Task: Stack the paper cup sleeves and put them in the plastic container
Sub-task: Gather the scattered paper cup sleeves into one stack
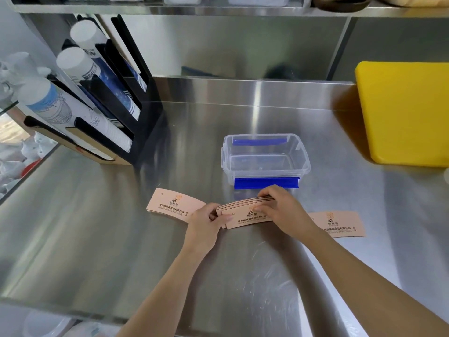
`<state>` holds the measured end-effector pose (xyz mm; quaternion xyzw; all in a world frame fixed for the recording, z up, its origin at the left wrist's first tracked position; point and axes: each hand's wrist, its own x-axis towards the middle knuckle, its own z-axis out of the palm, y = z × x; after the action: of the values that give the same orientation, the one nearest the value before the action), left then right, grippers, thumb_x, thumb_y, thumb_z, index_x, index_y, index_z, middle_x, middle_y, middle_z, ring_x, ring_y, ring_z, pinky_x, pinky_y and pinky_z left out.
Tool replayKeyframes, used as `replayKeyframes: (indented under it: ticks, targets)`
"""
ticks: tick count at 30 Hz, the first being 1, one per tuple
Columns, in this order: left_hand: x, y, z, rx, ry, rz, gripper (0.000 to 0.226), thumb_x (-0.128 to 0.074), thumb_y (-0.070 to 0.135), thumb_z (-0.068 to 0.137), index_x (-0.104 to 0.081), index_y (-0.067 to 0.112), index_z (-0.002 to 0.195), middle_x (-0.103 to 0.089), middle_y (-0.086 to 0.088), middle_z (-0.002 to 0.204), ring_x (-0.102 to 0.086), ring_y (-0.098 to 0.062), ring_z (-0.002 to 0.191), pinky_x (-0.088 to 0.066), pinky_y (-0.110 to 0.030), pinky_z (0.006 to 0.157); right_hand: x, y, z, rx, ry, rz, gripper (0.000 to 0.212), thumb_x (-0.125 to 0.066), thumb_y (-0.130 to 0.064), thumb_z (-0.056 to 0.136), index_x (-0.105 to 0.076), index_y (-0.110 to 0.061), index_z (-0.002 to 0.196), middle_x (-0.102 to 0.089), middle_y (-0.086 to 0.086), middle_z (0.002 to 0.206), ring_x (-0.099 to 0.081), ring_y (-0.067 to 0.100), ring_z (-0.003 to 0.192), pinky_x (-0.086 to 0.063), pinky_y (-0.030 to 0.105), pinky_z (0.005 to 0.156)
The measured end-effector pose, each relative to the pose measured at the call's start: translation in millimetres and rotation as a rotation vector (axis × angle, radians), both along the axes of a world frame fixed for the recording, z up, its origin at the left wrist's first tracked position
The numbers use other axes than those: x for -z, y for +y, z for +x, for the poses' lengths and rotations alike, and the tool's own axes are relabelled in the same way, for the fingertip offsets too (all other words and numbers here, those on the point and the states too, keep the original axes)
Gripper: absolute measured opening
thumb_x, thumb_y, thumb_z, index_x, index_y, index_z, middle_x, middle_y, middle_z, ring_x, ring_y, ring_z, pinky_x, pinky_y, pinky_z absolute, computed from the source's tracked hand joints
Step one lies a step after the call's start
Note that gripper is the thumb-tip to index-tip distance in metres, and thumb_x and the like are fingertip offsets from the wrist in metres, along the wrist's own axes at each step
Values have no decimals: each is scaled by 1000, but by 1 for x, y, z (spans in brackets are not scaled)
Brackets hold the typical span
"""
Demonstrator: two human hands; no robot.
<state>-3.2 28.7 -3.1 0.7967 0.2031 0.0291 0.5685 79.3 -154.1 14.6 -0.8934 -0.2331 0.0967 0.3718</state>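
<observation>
A stack of flat pink paper cup sleeves (243,215) lies on the steel counter just in front of the clear plastic container (303,164), which has blue clips and holds nothing. My left hand (206,224) grips the stack's left end. My right hand (281,207) rests on its right end, fingers over the top sleeve. A loose sleeve (170,204) lies to the left of the stack, partly under my left hand. Another loose sleeve (340,223) lies to the right, behind my right forearm.
A black cup dispenser rack (109,110) with rows of paper cups stands at the back left. A thick yellow cutting board (408,110) lies at the right. A steel shelf (218,8) runs overhead. The counter's front edge (73,310) is near.
</observation>
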Motion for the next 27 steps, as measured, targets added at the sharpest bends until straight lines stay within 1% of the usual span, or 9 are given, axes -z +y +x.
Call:
replayKeyframes:
  ticks: [4,7,9,13,17,20,23,26,27]
  targets:
    - [0,-8,6,20,-9,29,17,-71,18,75,-63,30,66,-66,10,64,-55,-10,55,-43,-29,56,-8,-27,9,-16,-119,2,39,-73,-28,74,-58,-21,109,-48,-12,110,-40,4,102,-34,23,94]
    - [0,-12,10,24,-14,57,16,-70,20,76,-63,31,68,-61,16,56,-48,-4,46,-35,-24,50,-20,-58,23,36,-43,-43,39,-75,-30,72,-54,-39,103,-46,-18,113,-38,-1,101,-35,26,92]
    - [0,-14,11,14,-20,66,17,-70,20,76,-62,31,66,-60,18,49,-49,-2,44,-35,-24,50,-27,-84,35,36,82,-168,41,-75,-28,71,-49,-49,94,-43,-17,119,-36,4,107,-31,28,92]
    - [0,-20,13,6,-36,96,20,-68,21,78,-60,33,64,-58,16,48,-50,2,42,-37,-14,45,-28,-123,49,12,163,-548,51,-74,-20,69,-50,-41,110,-37,-1,136,-33,22,122,-26,41,104]
    - [-1,-26,14,-3,-50,119,22,-67,19,79,-58,33,66,-58,18,55,-53,7,45,-37,-5,44,-15,-136,41,28,170,-720,55,-76,-33,58,-49,-38,105,-39,-1,124,-32,20,108,-27,31,87]
    - [-2,-28,13,-7,-53,116,23,-66,18,80,-58,33,66,-58,17,55,-53,7,44,-38,-6,44,-4,-138,35,75,155,-674,49,-78,-35,53,-45,-34,89,-38,-3,112,-31,17,98,-25,29,79]
    - [-1,-29,12,-20,-51,107,23,-66,18,79,-60,35,65,-60,14,52,-51,2,42,-40,-14,46,-4,-136,33,107,229,-578,45,-78,-29,52,-41,-32,77,-45,-5,96,-41,19,90,-31,31,71]
    - [-2,-28,11,-37,-39,96,20,-66,19,80,-61,34,67,-60,14,53,-50,2,42,-38,-23,50,-10,-133,31,123,340,-353,31,-71,-19,61,-44,-29,73,-62,0,85,-57,24,82,-45,36,67]
    - [-2,-28,11,-43,-40,92,19,-66,20,80,-61,33,67,-59,15,51,-50,2,42,-37,-24,51,-15,-131,29,102,364,-236,28,-70,-16,65,-46,-29,71,-66,1,83,-60,23,80,-47,33,65]
